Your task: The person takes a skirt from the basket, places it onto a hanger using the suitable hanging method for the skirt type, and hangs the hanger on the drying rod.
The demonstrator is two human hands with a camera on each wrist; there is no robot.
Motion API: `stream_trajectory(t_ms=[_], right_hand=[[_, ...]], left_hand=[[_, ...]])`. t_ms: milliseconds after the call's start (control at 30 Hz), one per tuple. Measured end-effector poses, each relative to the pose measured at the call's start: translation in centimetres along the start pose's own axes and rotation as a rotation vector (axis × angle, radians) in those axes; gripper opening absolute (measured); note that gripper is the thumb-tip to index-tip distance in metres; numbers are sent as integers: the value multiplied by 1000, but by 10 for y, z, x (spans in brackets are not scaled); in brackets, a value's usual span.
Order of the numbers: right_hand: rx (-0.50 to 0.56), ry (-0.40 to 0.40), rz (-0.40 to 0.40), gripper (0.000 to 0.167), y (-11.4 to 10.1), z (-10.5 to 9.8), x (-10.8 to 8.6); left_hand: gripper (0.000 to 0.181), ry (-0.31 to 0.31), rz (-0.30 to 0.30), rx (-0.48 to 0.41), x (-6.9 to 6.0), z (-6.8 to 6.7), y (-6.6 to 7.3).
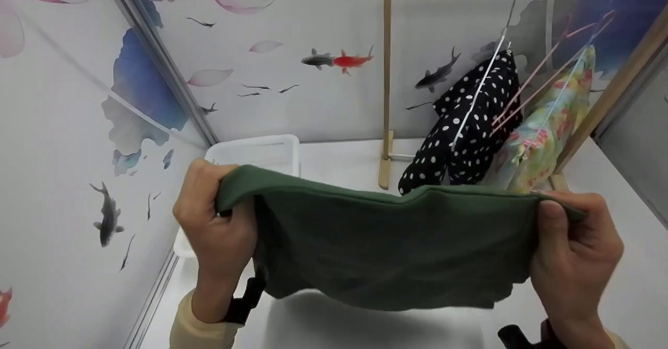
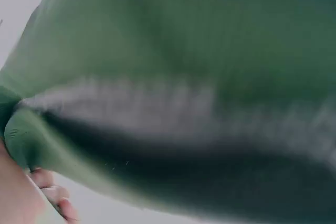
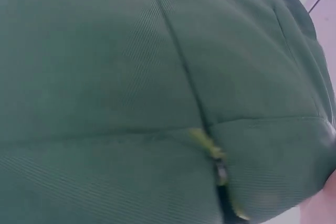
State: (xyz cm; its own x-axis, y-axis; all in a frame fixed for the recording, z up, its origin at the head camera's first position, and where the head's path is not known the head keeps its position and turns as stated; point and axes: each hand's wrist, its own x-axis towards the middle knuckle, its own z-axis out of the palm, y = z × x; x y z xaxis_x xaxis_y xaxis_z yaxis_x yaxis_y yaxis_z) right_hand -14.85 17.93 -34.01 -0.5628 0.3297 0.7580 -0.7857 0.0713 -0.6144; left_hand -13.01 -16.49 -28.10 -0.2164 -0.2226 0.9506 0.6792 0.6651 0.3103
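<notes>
A dark green garment (image 1: pixel 396 250) is stretched between my two hands, its top edge sagging slightly in the middle and its lower part hanging above the white table. My left hand (image 1: pixel 216 229) grips one end of that edge, and my right hand (image 1: pixel 579 255) pinches the other end with thumb and fingers. Green cloth (image 2: pixel 173 30) fills most of the left wrist view, blurred, with part of the hand at the lower left. Seams and a zipper (image 3: pixel 220 171) with yellowish marks show on the fabric in the right wrist view. The garment's exact kind is unclear.
Behind the garment, a white plastic basket (image 1: pixel 253 153) stands at the left. A clothes rack (image 1: pixel 387 88) at the right carries hangers with a black polka-dot garment (image 1: pixel 469 124) and a floral garment (image 1: pixel 553 130). Printed walls (image 1: pixel 292 104) border the table (image 1: pixel 339 164).
</notes>
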Motion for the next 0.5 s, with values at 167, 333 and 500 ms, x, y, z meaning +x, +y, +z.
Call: stream_trajectory(t_ms=[167, 333, 500], right_hand=[[-195, -125, -23, 9, 26, 28, 4], [-282, -347, -32, 6, 82, 55, -5], [-300, -523, 102, 16, 126, 69, -19]], left_hand=[[7, -229, -58, 213, -5, 24, -49], [7, -453, -138, 437, -24, 63, -106], [7, -649, -205, 589, -53, 91, -142]])
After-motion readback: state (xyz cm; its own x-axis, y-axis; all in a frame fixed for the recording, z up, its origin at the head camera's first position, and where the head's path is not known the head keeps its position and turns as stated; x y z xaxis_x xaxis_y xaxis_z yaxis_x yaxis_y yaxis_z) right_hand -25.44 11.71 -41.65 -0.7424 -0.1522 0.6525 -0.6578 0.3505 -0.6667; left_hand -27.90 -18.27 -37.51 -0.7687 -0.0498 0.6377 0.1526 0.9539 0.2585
